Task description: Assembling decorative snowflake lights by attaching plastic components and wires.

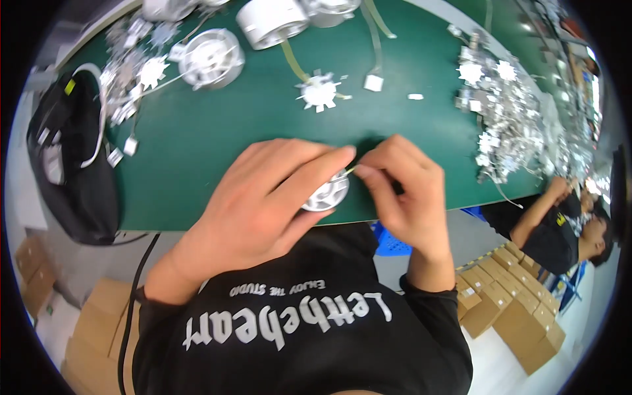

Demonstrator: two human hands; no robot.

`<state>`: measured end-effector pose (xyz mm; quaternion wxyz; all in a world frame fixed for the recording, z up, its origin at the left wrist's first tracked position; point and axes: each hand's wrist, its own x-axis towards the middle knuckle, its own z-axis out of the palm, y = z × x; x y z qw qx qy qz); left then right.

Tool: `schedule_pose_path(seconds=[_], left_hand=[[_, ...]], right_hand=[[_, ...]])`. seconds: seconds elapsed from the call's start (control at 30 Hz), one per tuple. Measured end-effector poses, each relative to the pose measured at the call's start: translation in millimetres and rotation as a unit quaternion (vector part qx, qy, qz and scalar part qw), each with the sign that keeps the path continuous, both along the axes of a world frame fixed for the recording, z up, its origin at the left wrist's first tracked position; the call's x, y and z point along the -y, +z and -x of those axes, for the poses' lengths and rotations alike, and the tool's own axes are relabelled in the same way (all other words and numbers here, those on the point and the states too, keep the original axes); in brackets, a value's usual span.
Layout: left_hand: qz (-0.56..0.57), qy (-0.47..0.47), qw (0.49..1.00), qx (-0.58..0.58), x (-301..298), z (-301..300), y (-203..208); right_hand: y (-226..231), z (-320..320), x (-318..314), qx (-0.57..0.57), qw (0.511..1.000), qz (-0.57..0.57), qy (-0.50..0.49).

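Note:
Close to the table's near edge, my left hand (270, 191) is wrapped round a small white round housing (327, 193) with spokes inside. Its fingers cover the housing's left and upper sides. Just right of it, my right hand (409, 191) is closed in a pinch on a thin yellowish wire (350, 170) at the housing's upper right rim. How far the wire runs into the housing is hidden by my fingers. Beyond my hands lies a white star-shaped piece (319, 92) beside a yellowish ribbon lead (293, 62).
White round housings (212, 59) stand along the far side of the green table (230, 118). Star-shaped pieces and leads lie in a pile (510, 125) at right and another at far left. A black bag (69, 158) lies left. A co-worker (559, 227) sits at right, near cardboard boxes (520, 296).

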<state>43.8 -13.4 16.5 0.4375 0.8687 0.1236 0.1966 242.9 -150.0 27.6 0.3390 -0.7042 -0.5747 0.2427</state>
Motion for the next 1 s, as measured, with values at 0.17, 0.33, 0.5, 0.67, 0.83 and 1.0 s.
schedule_pose_path(seconds=[0.17,0.33,0.5,0.67,0.83,1.0], left_hand=[[-0.078,-0.026,0.996,-0.024,-1.8,1.1,2.5],[-0.075,-0.02,0.997,-0.011,2.3,-3.7,1.4],[-0.081,-0.013,0.997,-0.014,2.7,-4.1,-0.5],[-0.078,-0.013,0.997,-0.004,1.4,-1.9,-4.6],[-0.08,-0.018,0.997,-0.005,-1.8,-0.4,-3.0],[-0.098,0.004,0.995,0.007,0.7,-2.7,-4.2]], right_hand=[[14.2,-26.7,-0.7,0.117,0.99,-0.067,-0.046],[32.9,-103.4,10.4,0.264,0.933,-0.056,-0.239],[32.2,-153.0,-19.1,0.442,0.89,-0.023,-0.108],[40.0,-158.9,-41.1,0.311,0.93,0.106,-0.163],[35.6,-203.8,-74.3,0.342,0.908,-0.048,-0.238],[45.5,-221.2,-76.1,0.147,0.967,0.005,-0.209]])
